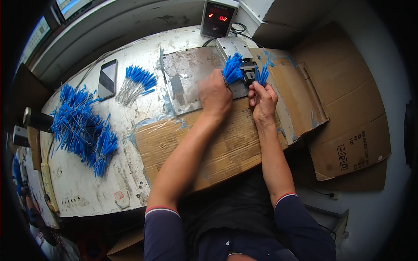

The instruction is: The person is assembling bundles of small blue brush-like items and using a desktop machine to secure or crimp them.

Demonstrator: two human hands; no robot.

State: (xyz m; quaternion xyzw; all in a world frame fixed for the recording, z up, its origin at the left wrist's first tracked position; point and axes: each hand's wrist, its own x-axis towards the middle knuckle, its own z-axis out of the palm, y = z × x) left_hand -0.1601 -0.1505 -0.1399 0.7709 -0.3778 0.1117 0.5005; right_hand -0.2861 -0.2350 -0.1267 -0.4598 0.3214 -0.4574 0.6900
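Observation:
My left hand [216,95] is closed around a thick bundle of thin wires with blue sleeved ends [233,68], the blue tips pointing up and to the right. To its right, the fingers of my right hand [264,100] pinch a few more blue-ended wires [262,75], held nearly upright. Between the two hands, just beyond them, sits a small black fixture [249,71] on a metal machine [234,47]. My right fingertips are close to that fixture; whether they touch it I cannot tell.
A big tangled pile of blue-ended wires [80,124] covers the left of the worn white table [130,165]. A fanned bunch [138,82] and a phone [107,78] lie beyond. A red-digit display box [218,18] stands behind the machine. Cardboard [209,148] covers the front edge; more cardboard [348,104] stands right.

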